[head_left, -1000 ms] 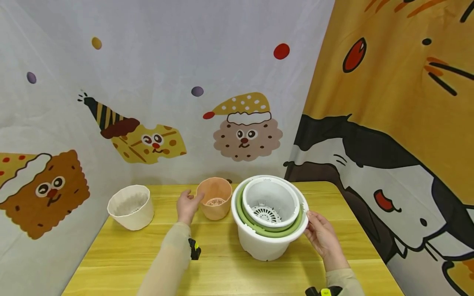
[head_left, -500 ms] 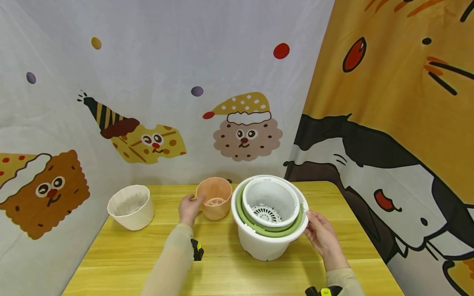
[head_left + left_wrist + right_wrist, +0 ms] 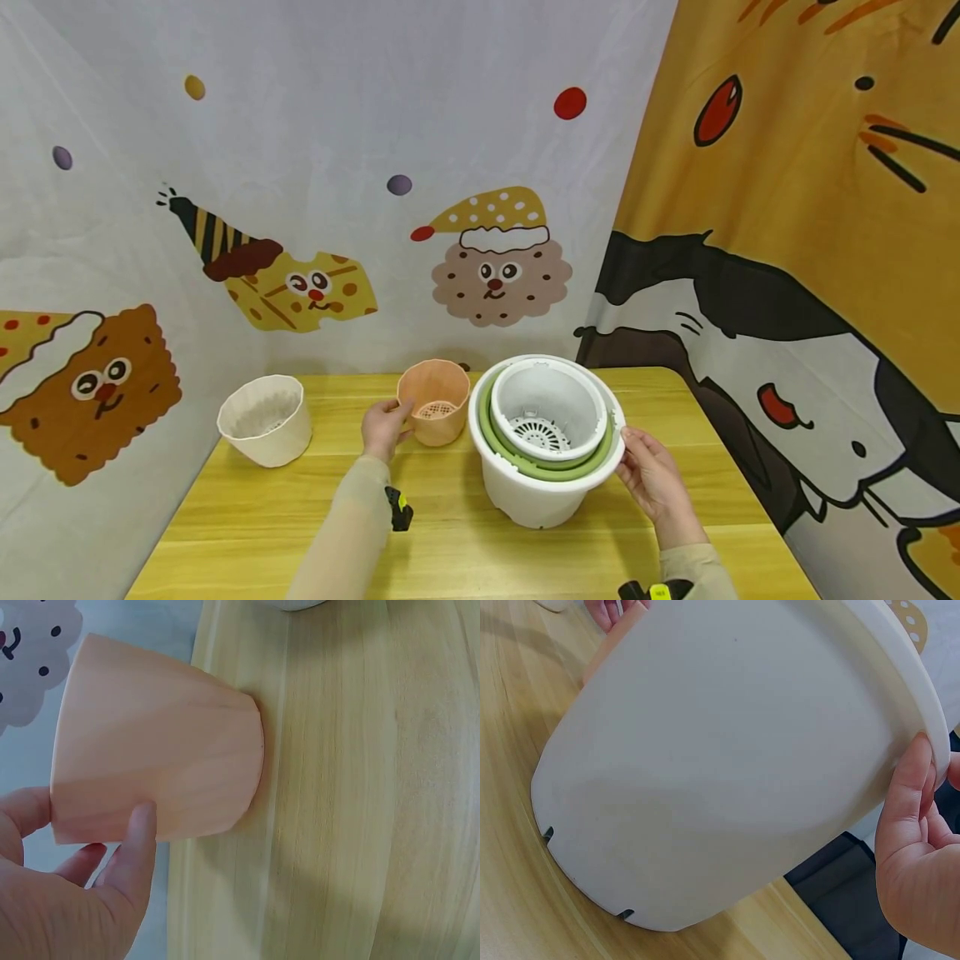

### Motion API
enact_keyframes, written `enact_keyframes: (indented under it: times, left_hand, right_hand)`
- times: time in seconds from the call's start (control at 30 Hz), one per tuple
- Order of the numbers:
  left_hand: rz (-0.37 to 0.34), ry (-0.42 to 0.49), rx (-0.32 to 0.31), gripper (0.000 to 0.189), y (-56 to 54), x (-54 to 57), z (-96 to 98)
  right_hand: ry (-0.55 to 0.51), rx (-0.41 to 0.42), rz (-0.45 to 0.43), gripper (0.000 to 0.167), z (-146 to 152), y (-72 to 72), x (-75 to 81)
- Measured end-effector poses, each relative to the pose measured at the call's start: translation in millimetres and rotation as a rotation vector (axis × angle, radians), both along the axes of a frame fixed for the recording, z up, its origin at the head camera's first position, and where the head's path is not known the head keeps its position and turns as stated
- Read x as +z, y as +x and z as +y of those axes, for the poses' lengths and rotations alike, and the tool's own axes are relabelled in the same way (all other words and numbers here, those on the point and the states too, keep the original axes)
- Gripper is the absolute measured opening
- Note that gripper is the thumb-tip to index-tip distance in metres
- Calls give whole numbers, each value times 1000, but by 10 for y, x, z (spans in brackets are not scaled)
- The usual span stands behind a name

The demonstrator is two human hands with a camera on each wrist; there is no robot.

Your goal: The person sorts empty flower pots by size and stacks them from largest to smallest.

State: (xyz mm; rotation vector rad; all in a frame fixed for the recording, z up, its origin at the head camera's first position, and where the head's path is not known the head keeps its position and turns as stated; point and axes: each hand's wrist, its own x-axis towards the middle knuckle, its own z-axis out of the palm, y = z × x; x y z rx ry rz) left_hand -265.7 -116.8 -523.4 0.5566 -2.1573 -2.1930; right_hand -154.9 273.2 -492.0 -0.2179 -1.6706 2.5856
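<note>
Left hand [image 3: 382, 429] gripping peach pot [image 3: 435, 402] by rim, thumb on wall. Right hand [image 3: 652, 479] pinching rim of big white pot [image 3: 543, 492], green and white pots nested inside, right of peach pot.

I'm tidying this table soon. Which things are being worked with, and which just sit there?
In use:
left hand grips peach pot
right hand holds large white pot, with green pot and white inner pot nested inside

Lying about:
cream pot
</note>
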Motion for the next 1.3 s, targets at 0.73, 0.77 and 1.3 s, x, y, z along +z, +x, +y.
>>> enact_keyframes:
  times: [0.73, 0.77, 1.3]
  left_hand:
    - [-40, -6, 28, 41, 86, -49, -149]
    - [-38, -8, 32, 41, 93, -47, -152]
    - [-21, -11, 83, 38, 174, -92, -209]
  right_hand:
    - [7, 3, -21, 17, -1, 7, 10]
    - [8, 3, -22, 17, -1, 6, 10]
    - [13, 0, -25, 14, -4, 2, 9]
